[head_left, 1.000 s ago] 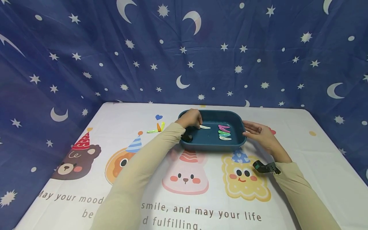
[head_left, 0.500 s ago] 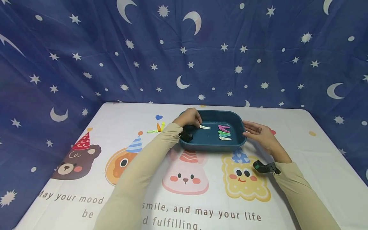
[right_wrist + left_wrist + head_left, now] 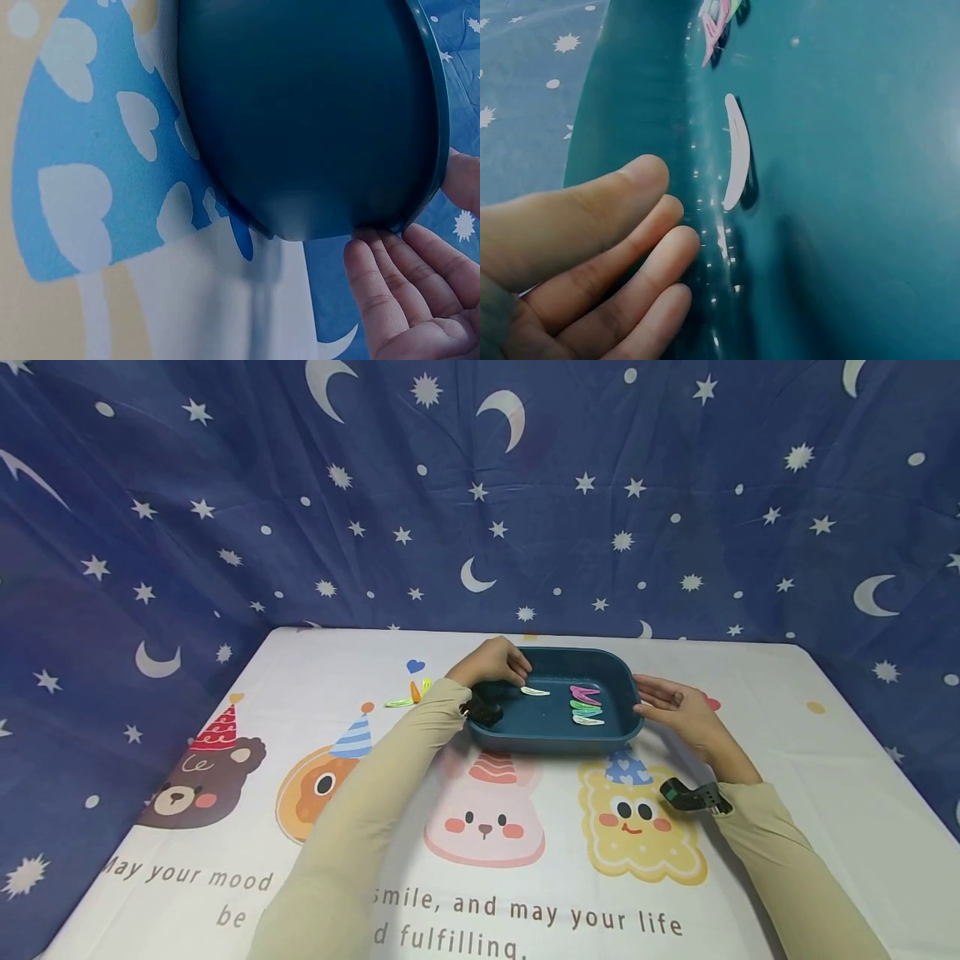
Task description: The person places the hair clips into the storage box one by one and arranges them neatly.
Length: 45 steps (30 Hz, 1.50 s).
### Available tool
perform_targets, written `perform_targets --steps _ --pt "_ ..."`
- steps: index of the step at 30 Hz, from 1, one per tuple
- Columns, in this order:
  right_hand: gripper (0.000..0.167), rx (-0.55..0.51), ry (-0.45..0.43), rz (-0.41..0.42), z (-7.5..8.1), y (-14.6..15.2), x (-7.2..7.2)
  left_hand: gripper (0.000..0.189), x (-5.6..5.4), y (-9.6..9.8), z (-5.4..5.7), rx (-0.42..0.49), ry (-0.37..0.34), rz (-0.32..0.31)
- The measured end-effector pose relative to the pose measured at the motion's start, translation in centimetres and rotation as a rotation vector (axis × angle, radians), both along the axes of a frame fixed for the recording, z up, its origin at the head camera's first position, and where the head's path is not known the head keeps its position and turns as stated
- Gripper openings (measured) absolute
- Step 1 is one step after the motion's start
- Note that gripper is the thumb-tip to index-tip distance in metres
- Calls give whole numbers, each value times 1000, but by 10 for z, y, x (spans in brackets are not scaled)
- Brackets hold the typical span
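A dark teal tray point(image 3: 555, 745) stands on the table. My left hand point(image 3: 491, 662) is over its left end, fingers loosely extended and holding nothing. Just past the fingertips, a white snap hair clip point(image 3: 737, 154) lies on the tray floor, apart from the hand in the left wrist view. Further right in the tray, a pink hair clip point(image 3: 585, 695), a green hair clip point(image 3: 585, 706) and a whitish hair clip point(image 3: 587, 721) lie in a column. My right hand point(image 3: 678, 714) touches the tray's right outer wall with fairly straight fingers point(image 3: 375, 292).
Left of the tray, a yellow-green hair clip point(image 3: 399, 703), an orange hair clip point(image 3: 415, 692) and a yellow hair clip point(image 3: 426, 686) lie on the white printed tablecloth point(image 3: 810, 760). A blue star-and-moon curtain point(image 3: 555, 510) hangs behind and along the left side.
My left hand has drawn back slightly from the white hair clip, its fingers loosening, so more of the clip shows. The clip stays in place; my right hand has not moved.
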State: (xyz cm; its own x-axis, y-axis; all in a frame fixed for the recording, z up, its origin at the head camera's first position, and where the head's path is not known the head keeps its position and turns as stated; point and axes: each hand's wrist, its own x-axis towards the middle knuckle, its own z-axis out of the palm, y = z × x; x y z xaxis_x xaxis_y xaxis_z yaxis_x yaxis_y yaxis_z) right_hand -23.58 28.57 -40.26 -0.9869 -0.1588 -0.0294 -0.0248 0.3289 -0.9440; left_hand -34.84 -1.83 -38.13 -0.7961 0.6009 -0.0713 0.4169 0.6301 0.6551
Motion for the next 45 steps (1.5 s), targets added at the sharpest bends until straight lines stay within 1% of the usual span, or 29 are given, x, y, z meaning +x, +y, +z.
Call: perform_targets --steps 8,15,29,36,45 --pt "66 -7 -1 1 0 0 1 32 5 -2 7 47 -43 0" --pt "67 -45 -3 14 0 1 1 35 9 -4 14 52 -46 3" --pt "66 -60 12 20 0 0 -1 40 16 -11 33 103 -36 0" --pt "66 -51 -3 21 0 0 0 40 22 -23 42 135 -33 -6" --pt "63 -40 -5 28 1 1 0 40 35 -41 55 134 -28 17"
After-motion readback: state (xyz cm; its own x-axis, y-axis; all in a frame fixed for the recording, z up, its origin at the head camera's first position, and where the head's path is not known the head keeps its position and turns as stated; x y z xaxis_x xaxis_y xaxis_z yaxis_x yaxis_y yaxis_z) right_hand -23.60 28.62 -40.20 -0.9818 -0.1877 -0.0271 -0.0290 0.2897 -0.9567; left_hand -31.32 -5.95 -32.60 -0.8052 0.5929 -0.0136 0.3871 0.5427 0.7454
